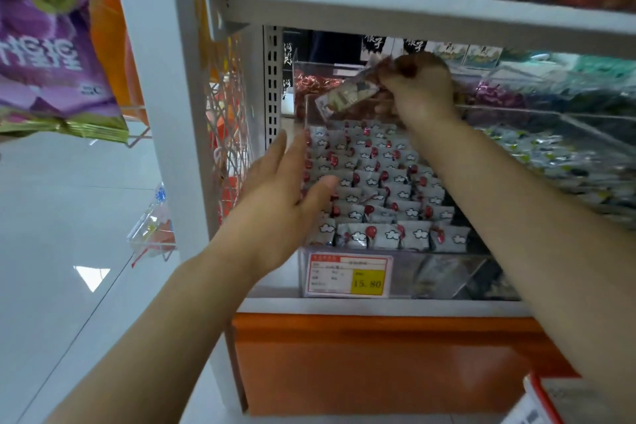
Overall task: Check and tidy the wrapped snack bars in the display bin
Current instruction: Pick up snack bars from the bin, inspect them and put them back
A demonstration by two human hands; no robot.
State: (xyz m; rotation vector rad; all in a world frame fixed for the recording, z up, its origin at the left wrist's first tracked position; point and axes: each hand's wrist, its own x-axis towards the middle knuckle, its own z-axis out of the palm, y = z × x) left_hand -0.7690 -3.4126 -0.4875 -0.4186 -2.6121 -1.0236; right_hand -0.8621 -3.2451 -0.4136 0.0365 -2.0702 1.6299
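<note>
White shop shelving [413,7] is filling most of the frame, with pale glossy floor tiles [69,203] showing at the left. At the upper left a purple snack bag [44,45] is hanging beside the white upright post [161,96]. Left of centre, the person's left hand [282,193] is hovering with fingers straight and spread wide, holding nothing, its fingertips lying at the left wall of the clear display bin [406,272]. The bin is sitting on the lower shelf at centre, and rows of wrapped snack bars [371,182], grey-white with cloud and red balloon prints, are standing packed inside it. A red-framed price label [347,274] is sticking to its front wall at the lower left. Above the bin's back, the right hand [420,89] is pinching one tilted snack bar [347,95] by its upper end. Further right, neighbouring bins [557,155] are holding other wrapped sweets. Below the shelf, an orange base panel [378,361] is showing.
</note>
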